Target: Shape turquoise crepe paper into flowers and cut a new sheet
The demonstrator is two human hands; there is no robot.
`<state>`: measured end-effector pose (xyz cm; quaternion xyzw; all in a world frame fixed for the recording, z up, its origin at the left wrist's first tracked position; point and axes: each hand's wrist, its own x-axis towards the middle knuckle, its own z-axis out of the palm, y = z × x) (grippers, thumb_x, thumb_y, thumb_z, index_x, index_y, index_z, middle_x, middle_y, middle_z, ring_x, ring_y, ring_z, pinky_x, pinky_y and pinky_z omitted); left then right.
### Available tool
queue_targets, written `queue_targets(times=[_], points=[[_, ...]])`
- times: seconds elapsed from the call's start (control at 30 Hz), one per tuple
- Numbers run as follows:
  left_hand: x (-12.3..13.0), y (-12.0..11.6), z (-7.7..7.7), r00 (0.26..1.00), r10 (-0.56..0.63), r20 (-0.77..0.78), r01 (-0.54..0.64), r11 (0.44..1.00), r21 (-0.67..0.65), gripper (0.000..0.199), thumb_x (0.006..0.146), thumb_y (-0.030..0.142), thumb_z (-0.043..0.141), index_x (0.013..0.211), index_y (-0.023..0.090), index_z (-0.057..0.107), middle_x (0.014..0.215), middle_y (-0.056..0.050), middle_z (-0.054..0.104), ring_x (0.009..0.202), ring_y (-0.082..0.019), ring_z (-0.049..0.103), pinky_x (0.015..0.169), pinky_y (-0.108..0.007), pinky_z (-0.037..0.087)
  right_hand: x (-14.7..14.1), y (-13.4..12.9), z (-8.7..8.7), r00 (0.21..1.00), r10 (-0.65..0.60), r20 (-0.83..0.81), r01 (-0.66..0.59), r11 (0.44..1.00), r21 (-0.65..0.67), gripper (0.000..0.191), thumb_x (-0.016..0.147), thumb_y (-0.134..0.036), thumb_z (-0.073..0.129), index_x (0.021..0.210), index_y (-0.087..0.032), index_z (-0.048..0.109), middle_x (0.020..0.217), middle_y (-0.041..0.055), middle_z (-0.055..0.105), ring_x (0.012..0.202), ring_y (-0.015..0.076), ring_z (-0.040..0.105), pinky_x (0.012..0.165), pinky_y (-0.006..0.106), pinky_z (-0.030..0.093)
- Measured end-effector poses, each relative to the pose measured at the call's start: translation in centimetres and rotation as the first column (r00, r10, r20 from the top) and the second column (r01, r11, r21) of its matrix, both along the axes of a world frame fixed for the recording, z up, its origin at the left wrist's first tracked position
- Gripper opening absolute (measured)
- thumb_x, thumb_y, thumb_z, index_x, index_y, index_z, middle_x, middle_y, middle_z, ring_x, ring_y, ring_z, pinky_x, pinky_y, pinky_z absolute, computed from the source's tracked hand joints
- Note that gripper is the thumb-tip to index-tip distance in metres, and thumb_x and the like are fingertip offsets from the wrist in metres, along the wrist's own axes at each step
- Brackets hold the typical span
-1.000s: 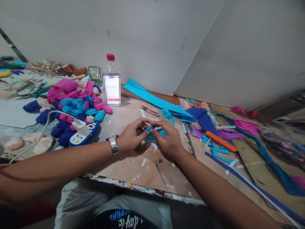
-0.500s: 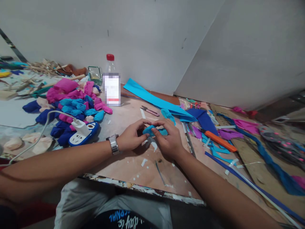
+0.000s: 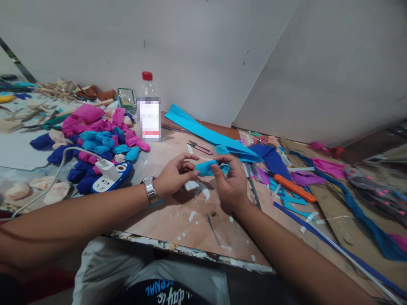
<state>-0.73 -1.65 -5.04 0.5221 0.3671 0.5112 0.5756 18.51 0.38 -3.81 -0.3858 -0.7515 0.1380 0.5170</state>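
We sit at a pinkish tabletop (image 3: 178, 218) dotted with white scraps (image 3: 191, 216), below a pale wall (image 3: 203, 63). A crumpled blue strip (image 3: 206, 168) is between our hands: our right hand (image 3: 233, 180) pinches it, thumb against fingers, partly hiding it. Our left hand (image 3: 173, 176) curls at its other end; whether it grips, we cannot tell. The bottle's (image 3: 149, 114) label is pixelated; the right edge cuts off a speckled grey bundle (image 3: 377, 192).

wears a silver metal watch (image 3: 150, 190) with a linked band at the left wrist (image 3: 159, 186), bares both forearms, shows a dark sleeve (image 3: 6, 290) at the near left, and sports a black top (image 3: 135, 298) with white script and blue capitals beside pale grey cloth (image 3: 95, 264) over the lap.
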Motion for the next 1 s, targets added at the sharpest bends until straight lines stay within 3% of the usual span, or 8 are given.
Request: queue_targets(times=[0.13,0.43,0.73,1.0], points=[[0.02,0.08,-0.25,1.000,-0.002,0.010,0.002,1.000,0.022,0.044,0.080,0.028,0.080,0.117,0.018,0.058,0.076,0.001,0.067,0.073,-0.012,0.066,0.072,-0.025,0.050,-0.01,0.08,-0.13,0.999,0.003,-0.035,-0.003,1.000,-0.022,0.015,0.097,-0.037,0.061,0.102,-0.023,0.062,0.097,0.0052,0.067,0.092,0.0221,0.062,0.082,0.037,0.051],[-0.01,0.04,-0.27,0.999,0.034,-0.006,-0.034,0.999,0.024,0.039,0.082,0.036,0.078,0.113,0.018,0.062,0.079,0.002,0.062,0.065,-0.008,0.060,0.063,-0.022,0.049,0.08,0.37,-0.66,0.993,0.004,-0.119,-0.018,0.992,-0.121,0.020,0.097,-0.041,0.061,0.104,-0.022,0.062,0.096,0.0044,0.065,0.092,0.0213,0.061,0.082,0.036,0.050],[-0.11,0.05,-0.44,1.000,0.009,-0.009,-0.009,0.999,-0.038,0.037,0.083,0.037,0.076,0.113,0.020,0.064,0.080,0.002,0.062,0.055,-0.006,0.053,0.047,-0.018,0.039,-0.03,0.28,-0.49,0.995,0.011,-0.095,-0.019,0.996,-0.082,0.019,0.097,-0.041,0.060,0.103,-0.023,0.062,0.095,0.0049,0.066,0.091,0.0220,0.061,0.081,0.036,0.051],[-0.07,0.77,-0.92,0.988,0.020,0.155,-0.002,0.993,-0.115,0.030,0.084,0.033,0.075,0.107,0.017,0.066,0.082,-0.002,0.070,0.070,-0.011,0.067,0.068,-0.023,0.051,0.05,0.05,-0.22,0.997,0.079,-0.001,-0.079,0.996,-0.033,0.015,0.098,-0.037,0.059,0.102,-0.023,0.061,0.098,0.0053,0.067,0.092,0.0225,0.062,0.084,0.039,0.050]])
